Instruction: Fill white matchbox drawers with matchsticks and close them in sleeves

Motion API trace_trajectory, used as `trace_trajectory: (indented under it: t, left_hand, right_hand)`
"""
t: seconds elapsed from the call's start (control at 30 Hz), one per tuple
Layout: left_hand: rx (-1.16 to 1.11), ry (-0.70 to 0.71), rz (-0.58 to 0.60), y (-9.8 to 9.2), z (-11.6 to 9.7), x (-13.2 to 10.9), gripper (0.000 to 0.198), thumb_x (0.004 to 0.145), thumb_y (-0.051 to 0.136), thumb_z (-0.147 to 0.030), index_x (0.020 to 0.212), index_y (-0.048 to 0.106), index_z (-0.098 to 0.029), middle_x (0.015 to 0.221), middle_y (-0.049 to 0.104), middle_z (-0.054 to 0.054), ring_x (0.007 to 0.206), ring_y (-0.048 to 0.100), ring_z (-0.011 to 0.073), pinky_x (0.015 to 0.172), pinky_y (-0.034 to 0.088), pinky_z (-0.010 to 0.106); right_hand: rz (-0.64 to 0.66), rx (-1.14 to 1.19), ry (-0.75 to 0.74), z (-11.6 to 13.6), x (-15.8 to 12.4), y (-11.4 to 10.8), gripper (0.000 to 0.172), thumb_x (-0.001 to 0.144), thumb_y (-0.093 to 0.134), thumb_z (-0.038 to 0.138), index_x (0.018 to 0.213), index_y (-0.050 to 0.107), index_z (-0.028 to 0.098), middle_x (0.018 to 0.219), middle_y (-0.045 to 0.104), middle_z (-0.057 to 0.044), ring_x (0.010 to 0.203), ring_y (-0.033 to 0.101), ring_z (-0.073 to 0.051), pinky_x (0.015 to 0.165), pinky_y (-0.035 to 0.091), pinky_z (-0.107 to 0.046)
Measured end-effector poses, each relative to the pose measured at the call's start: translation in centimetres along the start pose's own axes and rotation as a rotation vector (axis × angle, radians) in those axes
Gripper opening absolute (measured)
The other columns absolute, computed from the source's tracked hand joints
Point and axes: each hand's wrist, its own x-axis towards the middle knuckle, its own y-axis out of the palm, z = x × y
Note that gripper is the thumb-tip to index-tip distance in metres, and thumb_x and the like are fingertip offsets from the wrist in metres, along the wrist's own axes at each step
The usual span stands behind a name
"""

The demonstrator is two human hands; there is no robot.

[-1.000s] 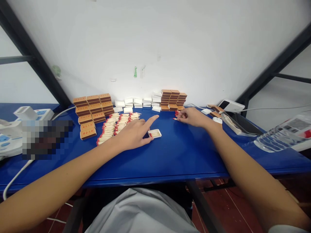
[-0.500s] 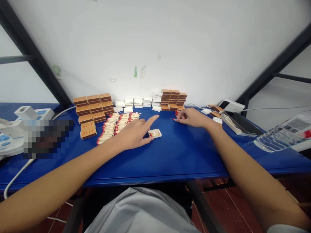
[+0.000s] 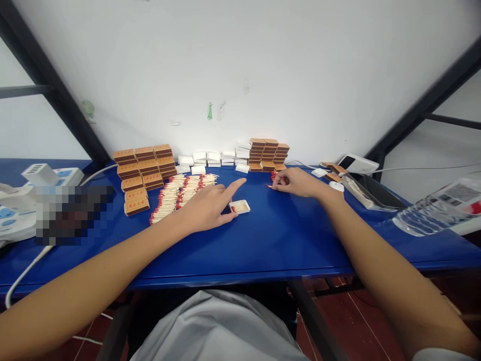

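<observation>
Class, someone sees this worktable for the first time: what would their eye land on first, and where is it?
The brown matchbox stacks at the back left of the blue table strike first, with a heap of red-tipped matches spread in front of them. The left hand rests beside a small white tray at the centre, while the right hand pinches loose matches near a second stack.

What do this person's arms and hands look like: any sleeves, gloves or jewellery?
The left arm and right arm are bare. The left hand and right hand wear no gloves; no watch, bracelet or ring shows. A pale grey sleeve edge peeks in at the right arm's upper end, matching the light grey garment below.
</observation>
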Motion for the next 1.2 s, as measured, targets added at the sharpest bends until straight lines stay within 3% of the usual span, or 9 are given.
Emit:
trace_trajectory:
  t: [0.33,0.73,1.2]
  left_hand:
    - [0.004,-0.018,0.030,-0.11,-0.18,0.02,0.083,0.103,0.063,-0.041,0.174,0.021,-0.026,0.116,0.074,0.011,0.113,0.067,0.0330,0.101,0.053,0.047]
    - [-0.002,0.021,-0.018,0.16,0.18,-0.11,0.081,0.103,0.062,-0.041,0.173,0.022,-0.027,0.113,0.074,0.009,0.110,0.068,0.0310,0.098,0.053,0.045]
    - [0.005,-0.004,0.018,-0.19,-0.08,-0.03,0.083,0.103,0.062,-0.041,0.173,0.021,-0.026,0.116,0.074,0.011,0.112,0.068,0.0320,0.099,0.053,0.045]
  right_hand:
    - [-0.007,-0.017,-0.003,0.07,0.05,0.06,0.018,0.088,0.068,0.037,0.086,0.076,0.021,0.090,0.079,-0.007,0.078,0.068,-0.022,0.070,0.048,-0.033]
    - [0.001,0.011,-0.003,0.65,-0.29,-0.11,0.033,0.087,0.073,0.054,0.084,0.075,0.022,0.077,0.071,-0.005,0.069,0.060,-0.020,0.064,0.043,-0.033]
    - [0.106,0.024,0.001,0.60,-0.29,-0.05,0.031,0.086,0.072,0.052,0.079,0.071,0.022,0.077,0.070,-0.005,0.071,0.061,-0.021,0.067,0.045,-0.034]
